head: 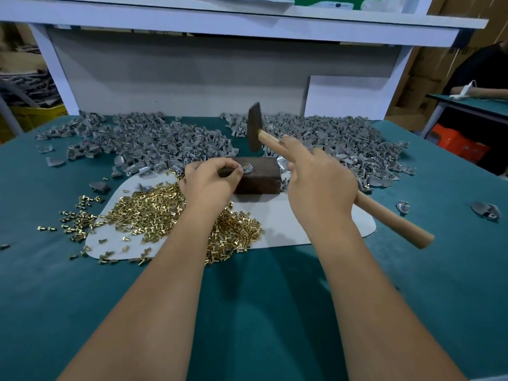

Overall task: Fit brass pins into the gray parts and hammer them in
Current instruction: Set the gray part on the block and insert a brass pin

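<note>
A worker's left hand [209,180] pinches one gray part [246,169], a brass pin [245,165] seated in it, steady on top of a dark block [257,178], while the right hand [319,180] grips the wooden handle of a single hammer [254,127] raised above it, the strike apparently not yet landed. Plenty looks left to do: gray parts lie in two heaps [154,141] too many to count across the back of the green table [261,312], and hundreds of loose brass pins [154,210] spill over one white mat [277,218]. Which parts are finished cannot be told.
</note>
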A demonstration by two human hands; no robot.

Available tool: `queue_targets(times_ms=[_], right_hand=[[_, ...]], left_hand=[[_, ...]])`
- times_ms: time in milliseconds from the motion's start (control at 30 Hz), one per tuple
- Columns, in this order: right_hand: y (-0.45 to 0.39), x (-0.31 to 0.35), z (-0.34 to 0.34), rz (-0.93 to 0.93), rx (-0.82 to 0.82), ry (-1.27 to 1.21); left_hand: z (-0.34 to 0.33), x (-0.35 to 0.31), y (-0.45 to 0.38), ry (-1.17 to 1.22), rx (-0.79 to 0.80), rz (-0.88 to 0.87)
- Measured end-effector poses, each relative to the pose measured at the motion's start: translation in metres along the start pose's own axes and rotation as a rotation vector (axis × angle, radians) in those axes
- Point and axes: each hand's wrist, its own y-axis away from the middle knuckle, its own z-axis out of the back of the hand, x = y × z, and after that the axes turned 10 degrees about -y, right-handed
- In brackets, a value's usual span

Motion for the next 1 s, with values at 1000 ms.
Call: queue_targets(times_ms=[1000], right_hand=[[0.011, 0.011, -0.003, -0.073, 0.125, -0.026]], left_hand=[[-0.007, 0.002, -0.004, 0.000, -0.014, 0.002]])
